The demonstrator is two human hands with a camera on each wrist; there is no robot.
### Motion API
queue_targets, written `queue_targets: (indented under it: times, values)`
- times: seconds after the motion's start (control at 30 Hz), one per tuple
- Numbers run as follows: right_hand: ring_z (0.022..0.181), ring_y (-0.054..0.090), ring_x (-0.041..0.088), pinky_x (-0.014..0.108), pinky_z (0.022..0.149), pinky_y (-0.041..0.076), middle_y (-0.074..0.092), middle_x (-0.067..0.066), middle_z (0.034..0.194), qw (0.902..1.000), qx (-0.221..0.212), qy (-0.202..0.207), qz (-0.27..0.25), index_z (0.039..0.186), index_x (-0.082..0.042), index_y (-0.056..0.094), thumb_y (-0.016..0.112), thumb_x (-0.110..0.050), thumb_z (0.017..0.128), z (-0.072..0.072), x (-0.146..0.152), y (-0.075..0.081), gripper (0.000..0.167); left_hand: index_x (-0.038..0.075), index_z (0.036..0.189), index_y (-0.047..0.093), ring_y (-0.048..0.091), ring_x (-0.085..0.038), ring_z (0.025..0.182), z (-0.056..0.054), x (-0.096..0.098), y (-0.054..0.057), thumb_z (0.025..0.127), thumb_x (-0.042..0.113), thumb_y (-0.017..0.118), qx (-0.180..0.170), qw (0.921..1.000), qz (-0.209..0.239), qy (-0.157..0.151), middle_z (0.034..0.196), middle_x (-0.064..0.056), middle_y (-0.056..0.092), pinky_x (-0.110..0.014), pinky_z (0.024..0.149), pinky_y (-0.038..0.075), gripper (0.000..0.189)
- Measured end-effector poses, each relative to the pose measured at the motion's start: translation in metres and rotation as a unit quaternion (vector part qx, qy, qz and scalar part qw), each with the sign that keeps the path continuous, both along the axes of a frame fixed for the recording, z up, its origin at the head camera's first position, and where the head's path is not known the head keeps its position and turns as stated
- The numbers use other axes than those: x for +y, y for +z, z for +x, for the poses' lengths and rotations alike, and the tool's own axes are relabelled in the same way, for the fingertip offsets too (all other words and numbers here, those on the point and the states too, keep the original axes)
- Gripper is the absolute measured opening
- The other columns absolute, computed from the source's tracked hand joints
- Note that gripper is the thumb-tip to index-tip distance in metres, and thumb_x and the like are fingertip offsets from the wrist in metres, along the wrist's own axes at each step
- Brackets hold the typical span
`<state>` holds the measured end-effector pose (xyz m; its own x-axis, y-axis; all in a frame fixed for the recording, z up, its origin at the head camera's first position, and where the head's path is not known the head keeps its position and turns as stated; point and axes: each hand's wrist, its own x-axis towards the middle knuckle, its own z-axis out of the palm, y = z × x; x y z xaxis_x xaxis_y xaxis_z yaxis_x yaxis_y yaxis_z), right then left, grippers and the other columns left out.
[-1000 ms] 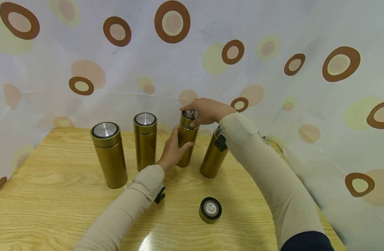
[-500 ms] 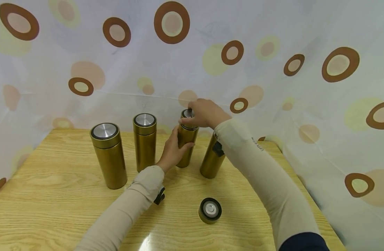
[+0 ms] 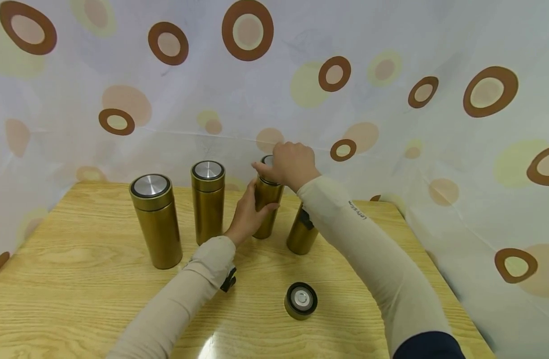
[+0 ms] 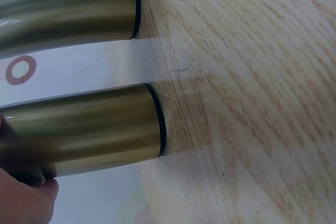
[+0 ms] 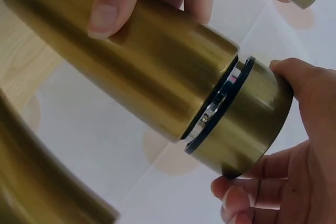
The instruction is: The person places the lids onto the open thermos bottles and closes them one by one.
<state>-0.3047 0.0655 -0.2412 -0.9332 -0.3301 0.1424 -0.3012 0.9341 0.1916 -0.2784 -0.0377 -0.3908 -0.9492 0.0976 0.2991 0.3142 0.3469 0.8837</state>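
My left hand grips the body of a gold thermos flask that stands upright on the table. My right hand holds that flask's lid between thumb and fingers. In the right wrist view a narrow gap shows between lid and flask body, with the silver neck inside it. The left wrist view shows the lower part of the held flask and a fingertip against it. A loose lid, inner side up, lies nearer on the table.
Two lidded gold flasks, one farther left and one closer, stand left of my hands. Another flask stands to the right, its top hidden by my right sleeve. A patterned sheet hangs behind the wooden table.
My right hand has turned about the lid, its fingers shifting round it and the wrist swinging left and down. My left hand keeps its grip; the flasks and loose lid have not moved.
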Motion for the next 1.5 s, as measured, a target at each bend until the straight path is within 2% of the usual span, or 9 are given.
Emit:
queue_targets:
  times: [0.17,0.23,0.33,0.47,0.6,0.7,0.8,1.07,1.5]
  values:
    - [0.055,0.055,0.022,0.031,0.047,0.043,0.053,0.005,0.063,0.9993,-0.035,0.000,0.013,0.080,-0.008,0.063,0.041,-0.081,0.081,0.002,0.001,0.004,0.076,0.013,0.151,0.018,0.042,-0.029,0.132,-0.001,-0.001,-0.001,0.091,0.028,0.066,0.003,1.0000,-0.008,0.002,0.146,-0.012,0.040,-0.045,0.110,0.035,0.079]
    - [0.071,0.062,0.026,0.037,0.059,0.051,0.064,0.009,0.083,0.9974,-0.072,0.009,0.006,0.106,-0.008,0.066,0.043,-0.081,0.080,0.001,0.003,0.007,0.081,0.013,0.151,0.017,0.041,-0.030,0.133,-0.001,-0.001,-0.002,0.091,0.028,0.066,0.003,0.9999,-0.010,0.004,0.147,-0.012,0.039,-0.045,0.110,0.035,0.079]
    - [0.107,0.061,0.031,0.046,0.085,0.051,0.059,0.011,0.127,0.9902,-0.132,0.042,-0.018,0.142,-0.014,0.044,0.050,-0.074,0.083,-0.002,0.007,0.012,0.085,0.014,0.152,0.016,0.036,-0.030,0.137,-0.001,-0.001,-0.002,0.091,0.029,0.066,0.000,1.0000,-0.008,0.004,0.152,-0.012,0.033,-0.046,0.111,0.032,0.080]
    - [0.129,0.046,0.030,0.049,0.102,0.041,0.038,0.010,0.150,0.9763,-0.181,0.115,-0.029,0.152,-0.021,0.029,0.061,-0.058,0.087,-0.008,0.015,0.019,0.081,0.015,0.151,0.018,0.035,-0.029,0.137,0.000,-0.001,-0.002,0.092,0.030,0.065,-0.001,1.0000,-0.001,0.000,0.152,-0.010,0.032,-0.047,0.111,0.032,0.078]
    - [0.132,0.041,0.029,0.045,0.102,0.042,0.032,0.011,0.152,0.9564,-0.210,0.200,-0.036,0.150,-0.020,0.034,0.067,-0.022,0.090,-0.011,0.024,0.024,0.068,0.013,0.149,0.022,0.046,-0.028,0.128,0.000,0.000,-0.001,0.091,0.029,0.067,-0.002,1.0000,0.009,-0.001,0.142,-0.010,0.043,-0.046,0.106,0.039,0.075]
    - [0.135,0.036,0.028,0.039,0.093,0.047,0.029,0.009,0.153,0.9392,-0.239,0.241,-0.049,0.148,-0.020,0.038,0.059,0.008,0.085,-0.012,0.029,0.027,0.072,0.012,0.149,0.021,0.048,-0.028,0.126,-0.001,0.000,-0.002,0.091,0.030,0.067,-0.002,0.9999,0.012,-0.001,0.140,-0.011,0.045,-0.046,0.105,0.040,0.076]
    - [0.137,0.032,0.029,0.037,0.087,0.048,0.026,0.009,0.154,0.9305,-0.257,0.257,-0.044,0.147,-0.021,0.039,0.051,0.018,0.080,-0.013,0.032,0.029,0.078,0.012,0.150,0.020,0.048,-0.028,0.126,-0.002,0.000,-0.003,0.091,0.031,0.066,0.000,0.9999,0.012,0.001,0.141,-0.011,0.045,-0.046,0.105,0.040,0.077]
    - [0.139,0.032,0.030,0.044,0.104,0.041,0.029,0.008,0.154,0.9303,-0.261,0.257,-0.025,0.146,-0.020,0.041,0.050,0.017,0.086,-0.013,0.031,0.031,0.071,0.010,0.148,0.023,0.048,-0.028,0.125,-0.005,0.001,-0.003,0.091,0.031,0.066,0.012,0.9999,0.010,0.001,0.139,-0.011,0.046,-0.045,0.104,0.040,0.075]
    - [0.134,0.037,0.028,0.042,0.105,0.040,0.036,0.012,0.144,0.9439,-0.247,0.219,0.000,0.149,-0.021,0.035,0.056,0.003,0.093,-0.009,0.025,0.031,0.065,0.008,0.151,0.016,0.041,-0.028,0.133,-0.004,0.000,-0.004,0.091,0.033,0.066,0.001,1.0000,-0.001,0.003,0.147,-0.013,0.038,-0.045,0.109,0.035,0.082]
